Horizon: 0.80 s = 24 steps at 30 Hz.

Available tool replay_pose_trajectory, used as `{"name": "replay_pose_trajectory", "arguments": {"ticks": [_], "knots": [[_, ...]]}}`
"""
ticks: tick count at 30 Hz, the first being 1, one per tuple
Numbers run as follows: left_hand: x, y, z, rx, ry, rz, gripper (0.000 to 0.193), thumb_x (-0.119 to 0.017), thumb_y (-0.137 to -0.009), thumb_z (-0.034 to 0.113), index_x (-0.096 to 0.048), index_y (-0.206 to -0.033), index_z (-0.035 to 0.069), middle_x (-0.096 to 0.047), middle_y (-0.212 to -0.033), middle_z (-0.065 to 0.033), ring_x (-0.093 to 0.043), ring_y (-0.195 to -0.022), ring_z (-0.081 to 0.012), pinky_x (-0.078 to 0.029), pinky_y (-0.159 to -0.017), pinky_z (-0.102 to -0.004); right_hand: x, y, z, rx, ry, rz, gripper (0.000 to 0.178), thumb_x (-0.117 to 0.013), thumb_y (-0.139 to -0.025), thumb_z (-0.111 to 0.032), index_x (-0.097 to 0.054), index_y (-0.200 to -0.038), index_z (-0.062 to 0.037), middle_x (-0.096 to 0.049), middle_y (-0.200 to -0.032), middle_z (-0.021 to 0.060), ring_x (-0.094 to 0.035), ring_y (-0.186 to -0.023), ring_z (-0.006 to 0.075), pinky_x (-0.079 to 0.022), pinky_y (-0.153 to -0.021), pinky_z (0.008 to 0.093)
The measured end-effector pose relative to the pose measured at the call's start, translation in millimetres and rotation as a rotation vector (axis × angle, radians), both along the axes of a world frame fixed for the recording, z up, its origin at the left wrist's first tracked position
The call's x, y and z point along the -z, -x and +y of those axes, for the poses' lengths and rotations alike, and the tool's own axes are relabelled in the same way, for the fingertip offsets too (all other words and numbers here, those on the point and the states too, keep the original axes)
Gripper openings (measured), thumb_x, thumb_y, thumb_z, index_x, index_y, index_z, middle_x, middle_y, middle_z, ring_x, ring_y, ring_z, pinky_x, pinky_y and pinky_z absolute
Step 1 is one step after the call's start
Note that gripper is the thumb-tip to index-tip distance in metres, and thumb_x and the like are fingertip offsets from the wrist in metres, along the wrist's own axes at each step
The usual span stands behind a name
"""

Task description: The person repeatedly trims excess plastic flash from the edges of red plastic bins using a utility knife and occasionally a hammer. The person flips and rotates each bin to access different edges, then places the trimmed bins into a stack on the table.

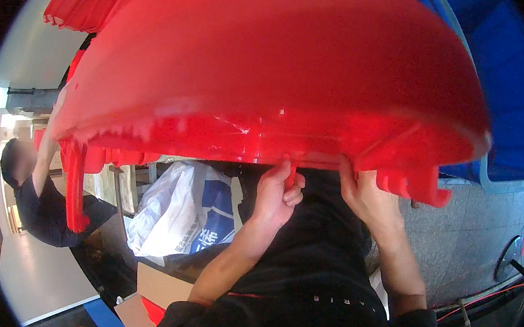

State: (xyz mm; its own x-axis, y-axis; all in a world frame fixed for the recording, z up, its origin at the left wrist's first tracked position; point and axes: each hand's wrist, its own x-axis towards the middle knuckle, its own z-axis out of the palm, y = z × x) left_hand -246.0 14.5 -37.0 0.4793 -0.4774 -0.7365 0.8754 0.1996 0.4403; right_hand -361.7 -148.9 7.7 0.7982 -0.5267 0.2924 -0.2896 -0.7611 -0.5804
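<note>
While the red plastic shell was held left of the blue bin, its near rim was grasped by left hand and right hand; judged light, stiff, slick, best taken there.

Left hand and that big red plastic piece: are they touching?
Touching. The head view shows the left hand with its thumb against the lower edge of the big red plastic piece, fingers curled by a small red tab.
</note>
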Motion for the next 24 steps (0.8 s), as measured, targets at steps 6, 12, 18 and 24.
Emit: {"name": "replay_pose_trajectory", "arguments": {"ticks": [6, 12, 18, 24], "knots": [[4.6, 2.7, 3.0, -0.097, 0.153, 0.048, 0.018, -0.046, -0.105, 0.024, -0.056, -0.106, 0.009, -0.063, -0.081, -0.0114, -0.038, -0.047, -0.0109, -0.029, -0.045, -0.0261, -9.3, -2.2, 2.9, 0.01, 0.002, 0.06, 0.057, -0.068, -0.08, -0.006, -0.05, -0.133, 0.0044, -0.061, -0.12, 0.0261, -0.069, -0.097, 0.0406, -0.059, -0.077, 0.0426], [4.4, -3.3, 6.0, 0.019, -0.011, -0.057, 0.016, -0.049, -0.104, 0.022, -0.056, -0.106, 0.009, -0.064, -0.081, -0.0119, -0.038, -0.046, -0.0109, -0.029, -0.046, -0.0259, -4.2, -6.1, 6.4, 0.019, 0.006, 0.064, 0.055, -0.066, -0.079, -0.003, -0.05, -0.13, 0.0074, -0.06, -0.119, 0.0274, -0.069, -0.094, 0.0411, -0.06, -0.074, 0.0417], [3.7, -0.9, 1.0, -0.012, -0.072, -0.06, 0.014, -0.05, -0.104, 0.022, -0.055, -0.107, 0.01, -0.063, -0.081, -0.0124, -0.038, -0.046, -0.0112, -0.029, -0.045, -0.0257, -7.3, -12.8, 1.5, 0.028, -0.005, 0.047, 0.054, -0.066, -0.08, -0.004, -0.051, -0.13, 0.0071, -0.06, -0.12, 0.0264, -0.07, -0.091, 0.0405, -0.06, -0.074, 0.0419], [5.6, -0.5, 0.2, -0.064, 0.031, -0.002, 0.013, -0.048, -0.105, 0.021, -0.055, -0.108, 0.01, -0.062, -0.083, -0.013, -0.038, -0.046, -0.0115, -0.029, -0.045, -0.0254, -20.0, 30.5, -37.0, -0.143, -0.356, 0.008, 0.053, -0.069, -0.085, -0.012, -0.05, -0.133, 0.0014, -0.059, -0.122, 0.0265, -0.064, -0.108, 0.0392, -0.058, -0.081, 0.0433]]}}
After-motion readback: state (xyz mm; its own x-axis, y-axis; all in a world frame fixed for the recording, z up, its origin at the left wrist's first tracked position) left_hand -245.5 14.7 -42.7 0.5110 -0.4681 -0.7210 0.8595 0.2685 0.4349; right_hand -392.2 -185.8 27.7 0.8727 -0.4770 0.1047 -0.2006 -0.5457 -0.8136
